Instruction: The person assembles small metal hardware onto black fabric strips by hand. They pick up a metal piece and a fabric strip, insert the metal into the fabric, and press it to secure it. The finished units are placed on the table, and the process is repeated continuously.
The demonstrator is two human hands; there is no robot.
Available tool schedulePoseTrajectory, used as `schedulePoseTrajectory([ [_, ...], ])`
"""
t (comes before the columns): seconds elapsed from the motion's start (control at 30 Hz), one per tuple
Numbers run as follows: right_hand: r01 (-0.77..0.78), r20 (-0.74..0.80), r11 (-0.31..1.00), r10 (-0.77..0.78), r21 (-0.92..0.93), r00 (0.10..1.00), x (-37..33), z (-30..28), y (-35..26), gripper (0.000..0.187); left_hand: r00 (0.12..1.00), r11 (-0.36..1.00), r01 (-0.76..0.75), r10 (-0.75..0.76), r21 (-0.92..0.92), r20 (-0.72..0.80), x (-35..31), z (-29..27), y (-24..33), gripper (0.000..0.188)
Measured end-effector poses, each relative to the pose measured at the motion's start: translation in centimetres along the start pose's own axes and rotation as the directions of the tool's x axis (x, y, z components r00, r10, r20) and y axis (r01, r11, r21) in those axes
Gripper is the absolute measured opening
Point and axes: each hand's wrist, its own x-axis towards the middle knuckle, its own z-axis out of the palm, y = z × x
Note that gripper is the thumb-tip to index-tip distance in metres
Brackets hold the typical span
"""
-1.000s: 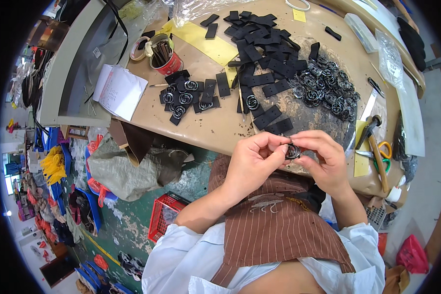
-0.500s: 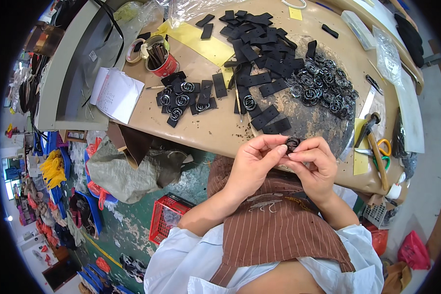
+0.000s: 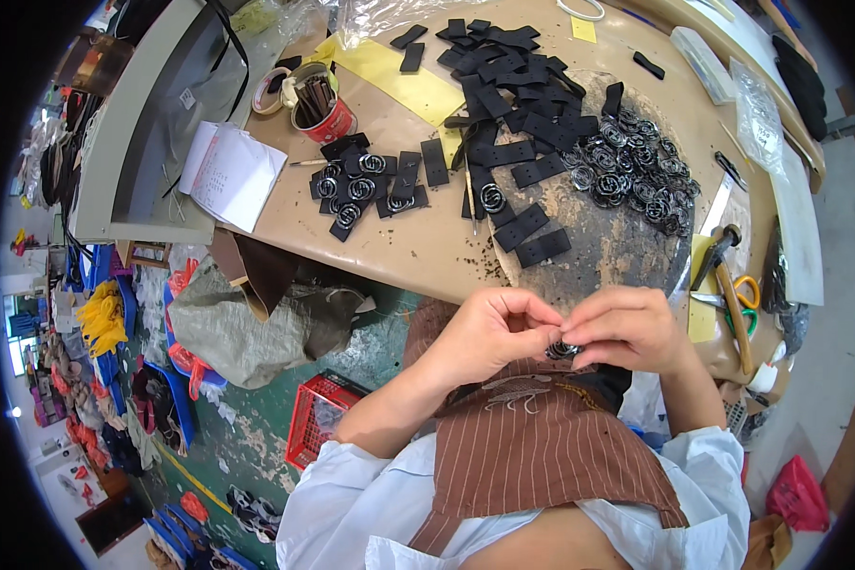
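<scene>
My left hand (image 3: 503, 334) and my right hand (image 3: 629, 328) meet at the table's near edge, above my apron. Both are closed, their fingertips pinching one small round black-and-silver swirled ornament (image 3: 561, 351) between them. The fingers cover its upper part, so any strap on it cannot be made out. Beyond my hands lies a heap of similar ornaments (image 3: 636, 173) on a worn round board (image 3: 594, 256). To its left spreads a pile of short black straps (image 3: 513, 81) with small holes. Farther left, several straps with ornaments on them (image 3: 359, 188) form a small cluster.
A red can of thin sticks (image 3: 325, 119) and an open notebook (image 3: 233, 176) stand left on the table. A hammer (image 3: 731, 285) and orange-and-green-handled scissors (image 3: 749, 293) lie at the right. A yellow sheet (image 3: 399, 81) lies behind the cluster, and a red crate (image 3: 318, 413) sits on the floor.
Both hands have come slightly down and nearer to me with the ornament. My right hand has turned, its fingers now reaching over the ornament from above. The view has shifted a little.
</scene>
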Motion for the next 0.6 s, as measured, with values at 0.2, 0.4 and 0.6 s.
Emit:
schedulePoseTrajectory([
  [0.2, -0.115, -0.243, 0.992, 0.099, -0.051, 0.965, -2.0, 1.7, 0.5, 0.018, 0.999, 0.979, -0.040, 0.041, 0.199, 0.003, 0.6, 0.6, -0.2, 0.011],
  [0.4, -0.091, -0.413, 0.821, 0.376, 0.564, 0.829, -4.6, 1.9, 1.1, 0.019, 0.843, 0.356, -0.135, 0.532, 0.925, -0.081, 5.4, -1.2, 2.4, 0.026],
  [0.6, -0.203, -0.349, 0.764, 0.491, 0.612, 0.798, -4.5, 1.3, 0.3, 0.033, 0.897, 0.084, 0.113, 0.419, 0.990, -0.138, 7.7, -1.5, 3.3, 0.032],
])
